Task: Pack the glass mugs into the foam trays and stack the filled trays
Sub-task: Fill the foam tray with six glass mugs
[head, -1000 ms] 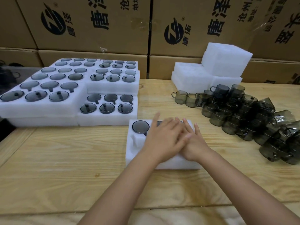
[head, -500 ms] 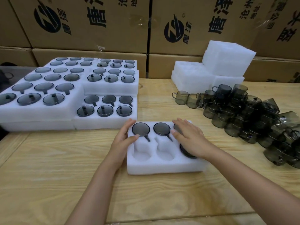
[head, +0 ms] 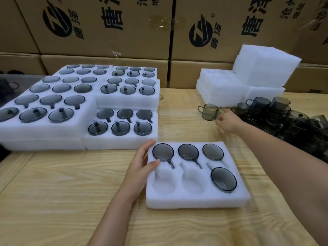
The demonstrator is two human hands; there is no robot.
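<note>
wooden table [head: 71,192] | printed cardboard boxes [head: 106,23] stacked behind it

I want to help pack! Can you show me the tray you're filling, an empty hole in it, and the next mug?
foam tray [head: 195,201], head view, bare front wall.
empty hole [head: 162,185], head view, hollow at front left.
loose mug [head: 209,111], head view, glass side, beside the right hand [head: 229,121].

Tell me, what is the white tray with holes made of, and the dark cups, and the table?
The white tray looks like soft packing foam: matte, with rounded cut-out pockets. The dark cups look like smoky tinted glass, though clear plastic could look alike: you see through them and their rims shine. The table looks like pale, unpainted wood, with grain lines and knots showing.
</note>
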